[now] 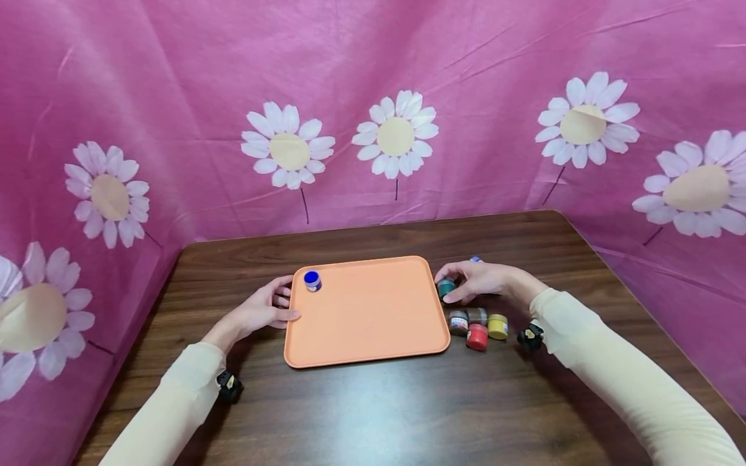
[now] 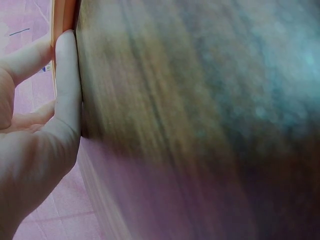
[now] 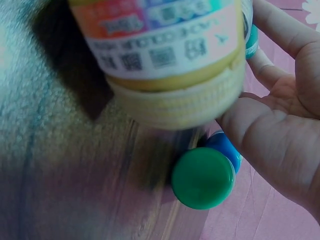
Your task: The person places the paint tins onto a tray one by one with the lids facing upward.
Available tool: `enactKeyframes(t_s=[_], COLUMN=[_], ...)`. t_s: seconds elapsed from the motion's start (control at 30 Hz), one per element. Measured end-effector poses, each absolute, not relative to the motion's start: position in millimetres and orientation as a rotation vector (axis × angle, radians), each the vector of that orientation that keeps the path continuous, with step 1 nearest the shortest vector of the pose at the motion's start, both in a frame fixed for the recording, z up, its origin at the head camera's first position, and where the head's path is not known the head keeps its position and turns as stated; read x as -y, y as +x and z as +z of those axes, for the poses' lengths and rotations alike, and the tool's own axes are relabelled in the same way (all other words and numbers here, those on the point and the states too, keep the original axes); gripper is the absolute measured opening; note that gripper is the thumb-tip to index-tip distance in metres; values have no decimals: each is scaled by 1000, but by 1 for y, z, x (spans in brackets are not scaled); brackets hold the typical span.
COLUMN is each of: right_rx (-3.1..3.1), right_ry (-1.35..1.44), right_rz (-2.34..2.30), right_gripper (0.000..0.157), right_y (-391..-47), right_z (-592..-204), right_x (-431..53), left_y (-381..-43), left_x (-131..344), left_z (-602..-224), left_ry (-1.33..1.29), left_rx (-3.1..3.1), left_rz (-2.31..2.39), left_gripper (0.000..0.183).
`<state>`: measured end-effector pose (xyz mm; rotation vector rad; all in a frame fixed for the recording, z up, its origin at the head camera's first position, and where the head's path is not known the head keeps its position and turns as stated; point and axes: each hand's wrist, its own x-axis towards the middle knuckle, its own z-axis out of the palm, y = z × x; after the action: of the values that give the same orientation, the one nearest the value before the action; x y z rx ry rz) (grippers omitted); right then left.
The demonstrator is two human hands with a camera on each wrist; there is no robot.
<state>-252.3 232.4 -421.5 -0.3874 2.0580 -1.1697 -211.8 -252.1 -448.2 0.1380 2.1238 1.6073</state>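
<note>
Head view: one blue-lidded paint pot (image 1: 312, 280) sits on the flat orange plastic tray (image 1: 373, 317); right hand (image 1: 478, 280) grips a teal-lidded pot (image 1: 445, 287), four more wait on the worktop (image 1: 373, 414), and the left hand (image 1: 262, 312) rests open, touching the tray edge.

Teal-lidded jar (image 1: 445, 287) (upright), beside orange tray (image 1: 373, 323)

A makeshift craft corner — a dark wooden table (image 1: 373, 414) screened by pink daisy-print cloth (image 1: 175, 97) — room type unclear.
</note>
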Motion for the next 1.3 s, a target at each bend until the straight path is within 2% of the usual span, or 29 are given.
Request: enactKeyframes(t_s=[0.8, 1.3], right_rx=[-2084, -2071], right_ry=[-408, -391], right_rz=[-1138, -1133], right_gripper=[48, 41], right_y=[-259, -259], right_z=[-421, -424], right_x=[-233, -233], left_y=[-217, -213], left_x=[252, 251], left_z=[-449, -450], left_ry=[124, 108], left_rx=[-2132, -2139], left_rz=[1616, 1595], left_gripper=[90, 90])
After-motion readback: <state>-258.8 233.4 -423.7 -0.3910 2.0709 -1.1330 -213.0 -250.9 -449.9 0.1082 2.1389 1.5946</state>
